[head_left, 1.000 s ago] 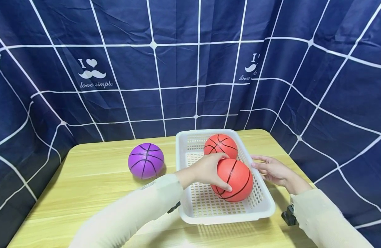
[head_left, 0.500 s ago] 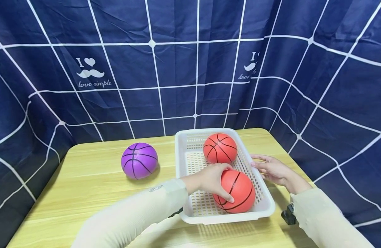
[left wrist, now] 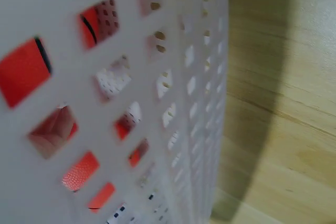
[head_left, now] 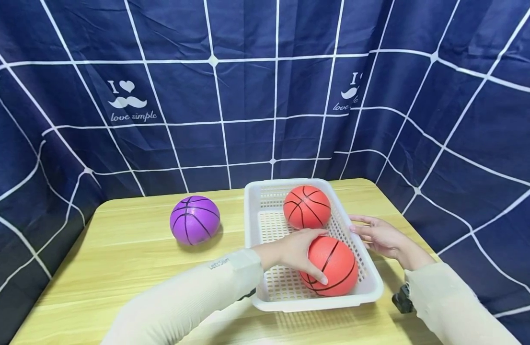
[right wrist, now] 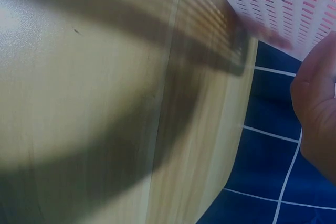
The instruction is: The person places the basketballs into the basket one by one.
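My left hand reaches into a white plastic basket and holds a red toy basketball at its near end, thumb on the near side and fingers over the far side. A second red toy basketball lies at the far end of the basket. Outside the basket's right wall, my right hand rests its extended fingertips at the rim. In the left wrist view, slotted basket wall covers most of the left hand and ball. The right wrist view shows the right hand beside the wall.
A purple toy basketball sits on the wooden table, left of the basket. Dark blue curtains with white grid lines stand behind and along both sides of the table.
My left hand has brought the red basketball nearer, to the basket's near end, apart from the other red one. The purple basketball has rolled slightly left. My right hand has stayed put.
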{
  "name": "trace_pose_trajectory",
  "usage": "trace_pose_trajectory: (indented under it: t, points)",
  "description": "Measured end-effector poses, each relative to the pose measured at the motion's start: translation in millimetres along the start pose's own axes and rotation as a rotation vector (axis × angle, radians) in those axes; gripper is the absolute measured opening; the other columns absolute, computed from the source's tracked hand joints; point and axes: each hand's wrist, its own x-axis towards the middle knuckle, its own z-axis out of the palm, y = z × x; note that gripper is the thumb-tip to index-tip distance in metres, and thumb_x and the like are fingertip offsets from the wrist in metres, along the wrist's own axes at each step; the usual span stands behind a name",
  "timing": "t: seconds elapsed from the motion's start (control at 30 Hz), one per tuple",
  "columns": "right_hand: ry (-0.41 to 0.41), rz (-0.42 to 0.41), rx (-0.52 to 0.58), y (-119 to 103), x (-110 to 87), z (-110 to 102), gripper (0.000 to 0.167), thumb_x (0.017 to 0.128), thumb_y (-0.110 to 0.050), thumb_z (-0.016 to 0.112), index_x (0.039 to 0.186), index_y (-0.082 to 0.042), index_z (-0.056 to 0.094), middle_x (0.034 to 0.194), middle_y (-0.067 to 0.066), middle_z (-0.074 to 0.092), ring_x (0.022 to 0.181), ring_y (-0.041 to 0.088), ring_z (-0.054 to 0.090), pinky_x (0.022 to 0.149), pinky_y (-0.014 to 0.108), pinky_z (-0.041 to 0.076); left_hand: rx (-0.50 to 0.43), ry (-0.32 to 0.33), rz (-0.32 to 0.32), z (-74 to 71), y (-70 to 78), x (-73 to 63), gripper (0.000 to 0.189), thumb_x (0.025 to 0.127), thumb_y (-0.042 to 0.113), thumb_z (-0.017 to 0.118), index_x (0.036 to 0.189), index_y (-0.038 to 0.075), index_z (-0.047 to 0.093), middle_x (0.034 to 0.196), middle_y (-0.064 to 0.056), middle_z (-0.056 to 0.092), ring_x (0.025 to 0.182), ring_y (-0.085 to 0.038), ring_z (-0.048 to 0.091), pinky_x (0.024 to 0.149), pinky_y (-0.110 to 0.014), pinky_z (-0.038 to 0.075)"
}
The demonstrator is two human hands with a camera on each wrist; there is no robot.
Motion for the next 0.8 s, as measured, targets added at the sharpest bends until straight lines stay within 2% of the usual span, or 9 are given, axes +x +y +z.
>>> trace_pose_trajectory:
  t: [0.17, 0.8]
  points:
    - [-0.002, -0.001, 0.016, 0.7, 0.1, -0.2, 0.059, 0.099, -0.008, 0.050, 0.145, 0.008, 0.017, 0.107, 0.001, 0.066, 0.102, 0.016, 0.062, 0.084, 0.034, 0.052, 0.010, -0.005, -0.027, 1.7, -2.7, -1.3, 0.107, 0.063, 0.050, 0.086, 0.149, 0.017, 0.030, 0.139, 0.000, 0.043, 0.125, -0.012, 0.040, 0.096, -0.030, 0.041]
    - [0.005, 0.005, 0.020, -0.1, -1.8, 0.9, 0.059, 0.099, -0.008, 0.051, 0.145, 0.008, 0.019, 0.109, 0.003, 0.066, 0.101, 0.017, 0.063, 0.084, 0.035, 0.052, 0.007, -0.010, -0.021, -0.3, -5.2, -5.7, 0.112, 0.060, 0.052, 0.086, 0.150, 0.021, 0.028, 0.139, 0.001, 0.041, 0.123, -0.011, 0.041, 0.095, -0.029, 0.041]
